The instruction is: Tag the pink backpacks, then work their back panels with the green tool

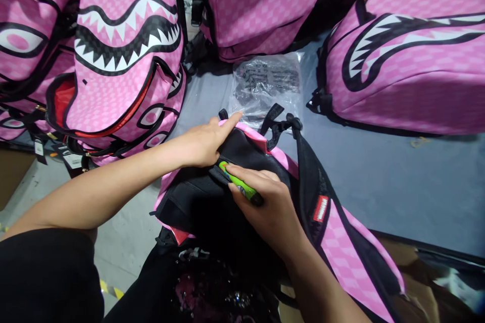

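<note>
Green lighter [238,185] under right hand's [271,207] fingers; left hand [204,142] just beside.

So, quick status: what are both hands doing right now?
Left hand flat on black-and-pink backpack. Right hand grips green tool against it. Plastic bag lies just beyond.

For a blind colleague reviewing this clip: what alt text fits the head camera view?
A person's right hand holds a small green tool against the black back panel of a pink backpack, while the left hand steadies its top edge. More pink shark-mouth backpacks and a clear plastic bag lie on the grey table.
</note>
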`<state>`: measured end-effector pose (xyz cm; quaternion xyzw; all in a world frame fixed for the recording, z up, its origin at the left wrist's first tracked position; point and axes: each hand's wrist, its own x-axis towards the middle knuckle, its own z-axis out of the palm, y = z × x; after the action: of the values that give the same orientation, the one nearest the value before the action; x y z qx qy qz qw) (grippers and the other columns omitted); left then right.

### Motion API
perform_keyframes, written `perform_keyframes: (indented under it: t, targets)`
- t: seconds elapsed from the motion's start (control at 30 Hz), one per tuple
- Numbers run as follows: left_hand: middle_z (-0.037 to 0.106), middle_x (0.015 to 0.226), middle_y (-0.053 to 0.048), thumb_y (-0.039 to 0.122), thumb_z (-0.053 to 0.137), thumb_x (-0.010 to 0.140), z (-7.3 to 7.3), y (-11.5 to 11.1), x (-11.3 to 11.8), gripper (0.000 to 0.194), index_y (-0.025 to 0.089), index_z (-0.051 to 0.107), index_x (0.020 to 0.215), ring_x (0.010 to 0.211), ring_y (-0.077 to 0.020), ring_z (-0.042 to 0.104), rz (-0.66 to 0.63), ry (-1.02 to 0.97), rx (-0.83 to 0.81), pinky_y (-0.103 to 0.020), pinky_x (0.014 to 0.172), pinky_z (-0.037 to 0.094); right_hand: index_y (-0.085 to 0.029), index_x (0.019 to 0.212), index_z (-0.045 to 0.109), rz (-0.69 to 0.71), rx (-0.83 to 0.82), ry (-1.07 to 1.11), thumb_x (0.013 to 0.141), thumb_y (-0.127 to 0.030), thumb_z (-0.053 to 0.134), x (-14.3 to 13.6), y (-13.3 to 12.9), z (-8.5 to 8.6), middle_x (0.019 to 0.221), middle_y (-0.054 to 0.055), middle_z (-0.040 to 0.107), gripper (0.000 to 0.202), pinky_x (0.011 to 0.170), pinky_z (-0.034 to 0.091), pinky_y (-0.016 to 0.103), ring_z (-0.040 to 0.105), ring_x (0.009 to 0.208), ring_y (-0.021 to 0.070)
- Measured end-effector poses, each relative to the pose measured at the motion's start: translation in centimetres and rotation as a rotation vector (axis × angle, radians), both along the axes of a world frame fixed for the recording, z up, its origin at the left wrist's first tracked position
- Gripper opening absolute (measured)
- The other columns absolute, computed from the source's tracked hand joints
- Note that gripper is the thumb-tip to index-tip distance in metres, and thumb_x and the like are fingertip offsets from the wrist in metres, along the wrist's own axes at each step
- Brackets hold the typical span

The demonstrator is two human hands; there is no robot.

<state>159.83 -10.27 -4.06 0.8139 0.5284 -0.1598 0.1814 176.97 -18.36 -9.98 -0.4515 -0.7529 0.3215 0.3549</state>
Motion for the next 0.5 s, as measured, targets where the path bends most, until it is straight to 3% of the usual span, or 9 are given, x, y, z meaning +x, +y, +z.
perform_keyframes:
  t: [0.33,0.5]
  targets:
    - [0.047,0.13,-0.015,0.02,0.057,0.084,0.02,0.02,-0.06,0.096,0.027,-0.011,0.152,0.1,-0.0229,0.063,0.0,-0.002,0.007,-0.029,0.077,0.047,-0.022,0.112,0.07,0.004,0.021,-0.047,0.085,-0.018,0.06,0.22,-0.25,0.44,0.111,0.002,0.074,0.028,0.086,0.048,0.037,0.07,0.1,0.0204]
    - [0.045,0.133,-0.015,0.02,0.058,0.084,0.02,-0.05,-0.04,0.098,0.029,-0.012,0.152,0.101,-0.0219,0.062,0.008,0.0,0.001,-0.029,0.079,0.047,-0.021,0.11,0.07,-0.113,0.056,-0.199,0.087,-0.018,0.057,0.14,-0.84,0.66,0.109,0.005,0.074,0.027,0.083,0.046,0.042,0.07,0.099,0.0242]
